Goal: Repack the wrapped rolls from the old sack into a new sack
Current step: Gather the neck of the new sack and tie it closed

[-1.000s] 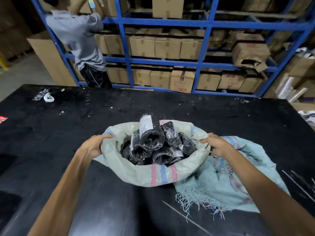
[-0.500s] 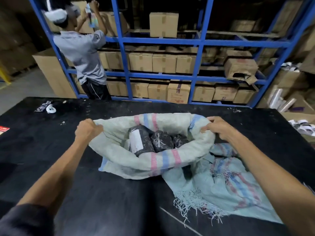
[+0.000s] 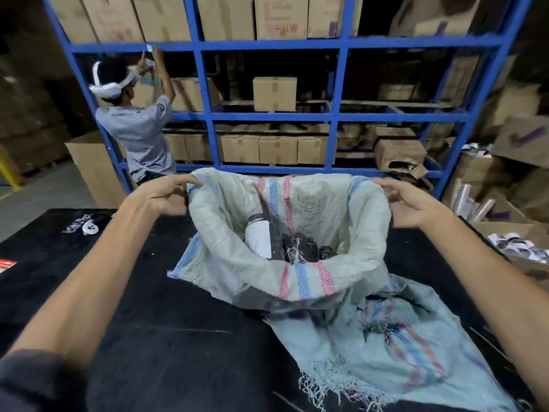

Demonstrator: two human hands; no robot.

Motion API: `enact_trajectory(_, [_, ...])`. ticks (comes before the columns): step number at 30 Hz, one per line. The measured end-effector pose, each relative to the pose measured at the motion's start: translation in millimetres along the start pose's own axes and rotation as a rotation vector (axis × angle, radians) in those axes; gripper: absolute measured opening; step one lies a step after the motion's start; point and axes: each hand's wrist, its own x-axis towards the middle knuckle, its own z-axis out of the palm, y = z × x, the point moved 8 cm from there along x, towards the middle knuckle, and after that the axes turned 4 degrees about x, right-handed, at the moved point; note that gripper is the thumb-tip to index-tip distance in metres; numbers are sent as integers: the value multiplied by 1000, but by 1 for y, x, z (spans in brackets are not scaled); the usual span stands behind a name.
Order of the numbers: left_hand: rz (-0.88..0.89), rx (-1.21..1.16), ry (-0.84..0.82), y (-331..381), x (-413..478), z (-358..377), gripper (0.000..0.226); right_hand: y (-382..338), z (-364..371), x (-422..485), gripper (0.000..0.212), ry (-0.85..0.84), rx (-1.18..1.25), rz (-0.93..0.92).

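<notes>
**Sack mouth held up, rolls settled inside**

The tabletop [image 3: 148,337] leaves open room left of the new sack [image 3: 237,272]. The frayed old sack [image 3: 371,346] lies flat against its near right. The wrapped rolls [image 3: 282,245] sit low inside. Left hand [image 3: 160,194] and right hand [image 3: 407,203] each pinch the rim. A slipped pinch would likely collapse the mouth.

The pale woven plastic sack with pink and blue stripes [image 3: 231,272] felt coarse and crinkled. My black rolls in glossy film wrap [image 3: 294,248] shone faintly. The frayed bluish woven sack [image 3: 371,346] lay limp on the matt black tabletop [image 3: 166,337].
</notes>
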Motion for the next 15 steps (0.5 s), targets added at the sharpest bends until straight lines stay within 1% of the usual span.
enact_trajectory(1, [29,19,21,7,-4,6,7,-10,0,-9,79,13,-18,-43])
enact_trajectory(2, [57,91,71,11,2,2,11,-16,-3,-11,78,63,-82,-64])
enact_trajectory(3, [106,221,150,18,9,-6,14,-24,-14,-18,78,162,-246,-83])
enact_trajectory(4, [194,423,285,28,15,-19,19,-34,-26,-23,73,305,-469,-103])
enact_trajectory(6, [412,944,580,49,21,-38,30,-67,-54,-40,44,702,-1008,-206])
enact_trajectory(7, [497,1147,670,54,23,-40,29,-81,-59,-52,39,893,-1212,-267])
enact_trajectory(8, [553,1286,717,55,23,-37,24,-87,-62,-61,39,1008,-1326,-296])
enact_trajectory(9, [542,1414,729,53,23,-31,15,-86,-59,-67,39,1046,-1357,-297])
enact_trajectory(10, [447,1489,676,46,28,-26,15,-81,-56,-65,39,1016,-1382,-252])
enact_trajectory(11, [295,1493,549,36,35,-21,22,-72,-55,-62,39,921,-1357,-179])
enact_trajectory(13, [-46,1267,253,7,44,-15,27,-47,-54,-50,42,646,-1227,72])
enact_trajectory(14, [-151,1115,180,-2,43,-13,29,-35,-56,-48,41,538,-1062,173])
enact_trajectory(15, [-200,966,123,-7,48,-12,36,-26,-53,-51,40,446,-817,202])
